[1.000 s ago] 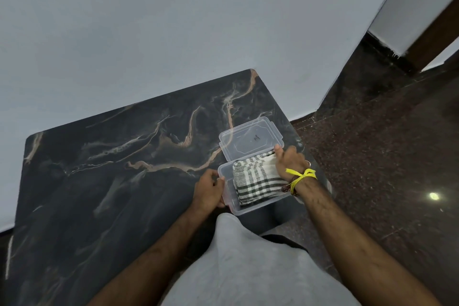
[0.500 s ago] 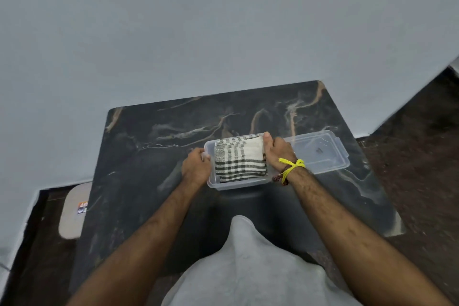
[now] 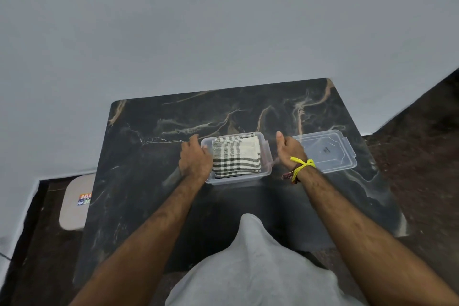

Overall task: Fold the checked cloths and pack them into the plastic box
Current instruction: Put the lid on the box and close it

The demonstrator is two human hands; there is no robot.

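A folded black-and-white checked cloth (image 3: 236, 155) lies inside the clear plastic box (image 3: 267, 156) in the middle of the dark marble table (image 3: 154, 181). My left hand (image 3: 195, 158) rests against the box's left wall, fingers loosely bent. A short way right of the box my right hand (image 3: 288, 150) is lifted, thumb up, holding nothing; a yellow thread is tied round its wrist. The clear lid (image 3: 327, 150) lies flat on the table just right of that hand.
A grey wall rises directly behind the table. A pale stool (image 3: 74, 202) with a sticker stands on the dark floor at the table's left. My grey-clad knee (image 3: 250, 256) fills the lower middle.
My right hand has let go of the cloth and box and pulled back to the right. My left hand stays at the box's left side. The view has shifted slightly.
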